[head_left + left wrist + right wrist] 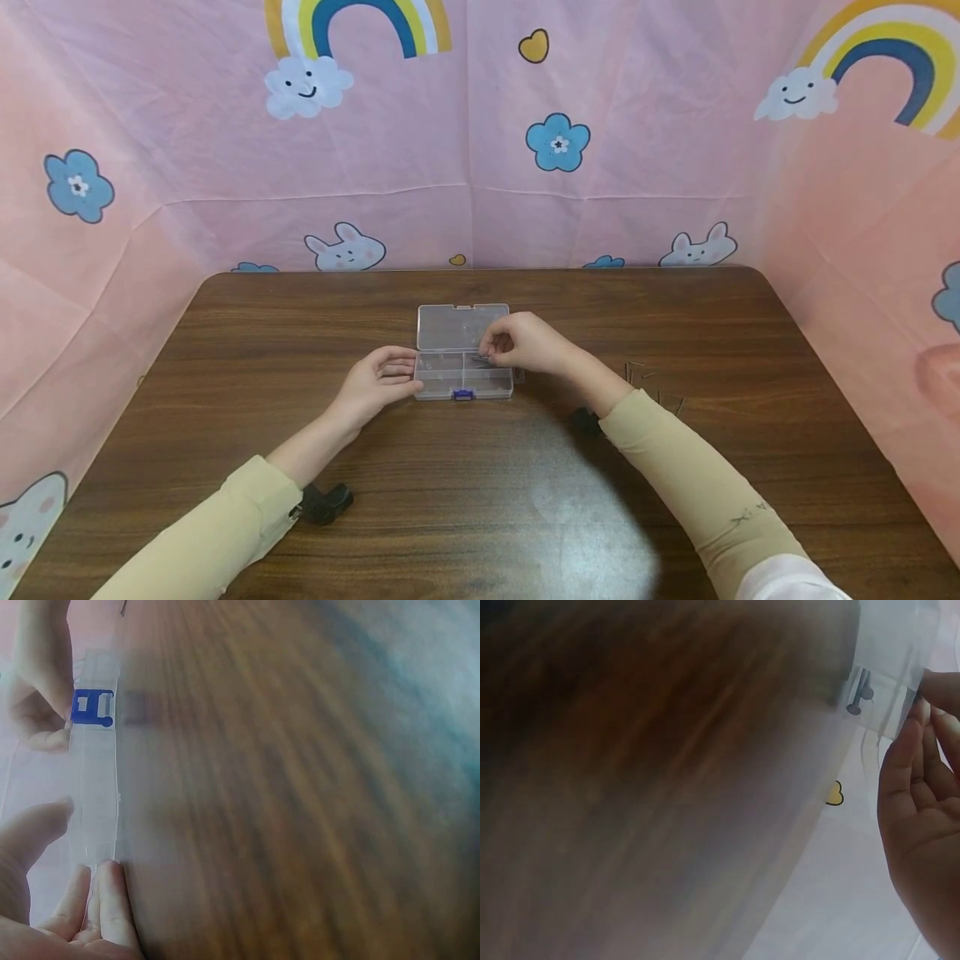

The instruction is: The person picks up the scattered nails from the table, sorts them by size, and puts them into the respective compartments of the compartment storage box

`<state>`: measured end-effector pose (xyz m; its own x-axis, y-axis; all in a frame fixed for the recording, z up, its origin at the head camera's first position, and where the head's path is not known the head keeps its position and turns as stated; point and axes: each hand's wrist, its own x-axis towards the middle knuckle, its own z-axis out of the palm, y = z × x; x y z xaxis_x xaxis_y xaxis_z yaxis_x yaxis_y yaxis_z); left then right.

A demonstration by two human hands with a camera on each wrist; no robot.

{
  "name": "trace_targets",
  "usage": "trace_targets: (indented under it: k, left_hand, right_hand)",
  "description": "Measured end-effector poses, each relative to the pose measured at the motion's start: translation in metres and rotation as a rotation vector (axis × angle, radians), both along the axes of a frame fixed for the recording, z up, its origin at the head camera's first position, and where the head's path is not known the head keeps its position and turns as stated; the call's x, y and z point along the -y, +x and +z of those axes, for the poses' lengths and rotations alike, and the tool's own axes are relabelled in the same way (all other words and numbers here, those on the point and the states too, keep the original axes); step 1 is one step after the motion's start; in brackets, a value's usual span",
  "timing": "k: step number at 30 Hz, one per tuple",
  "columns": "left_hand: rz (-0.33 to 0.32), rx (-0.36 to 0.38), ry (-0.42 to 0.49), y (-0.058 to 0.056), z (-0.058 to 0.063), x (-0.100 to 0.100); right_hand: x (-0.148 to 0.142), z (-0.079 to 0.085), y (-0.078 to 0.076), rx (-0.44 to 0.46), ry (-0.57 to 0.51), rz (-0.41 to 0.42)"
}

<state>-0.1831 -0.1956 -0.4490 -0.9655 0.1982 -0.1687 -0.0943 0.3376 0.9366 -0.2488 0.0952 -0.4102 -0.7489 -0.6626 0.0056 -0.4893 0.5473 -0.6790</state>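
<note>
A clear plastic box (439, 377) with a blue latch (463, 394) stands on the table, its lid (450, 327) folded back. Dividers split it into compartments. My left hand (372, 385) is at the box's left end, fingertips touching its wall and thumb near the front corner. The right hand (531, 342) is over the back right compartment, thumb and fingers pinched together at a thin dark nail, mostly hidden by the fingertips. Through the clear wall in the right wrist view, nails (860, 694) with round heads show inside the box.
Several thin nails (630, 373) are on the brown wooden table (480, 500) to the right, beside the right forearm. A pink printed cloth (495, 225) hangs behind and at both sides. Black wrist devices (326, 504) show under the forearms.
</note>
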Motion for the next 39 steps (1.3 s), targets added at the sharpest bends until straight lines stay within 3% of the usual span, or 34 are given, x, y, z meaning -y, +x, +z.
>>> trace_targets:
  k: [18, 39]
  left_hand:
    - [-0.002, 0.004, -0.009, 0.001, 0.000, -0.002]
    - [-0.004, -0.004, -0.013, 0.000, 0.001, 0.000]
  right_hand:
    - [-0.012, 0.002, 0.001, 0.042, -0.043, -0.033]
    - [-0.082, 0.025, 0.004, -0.004, -0.011, -0.149]
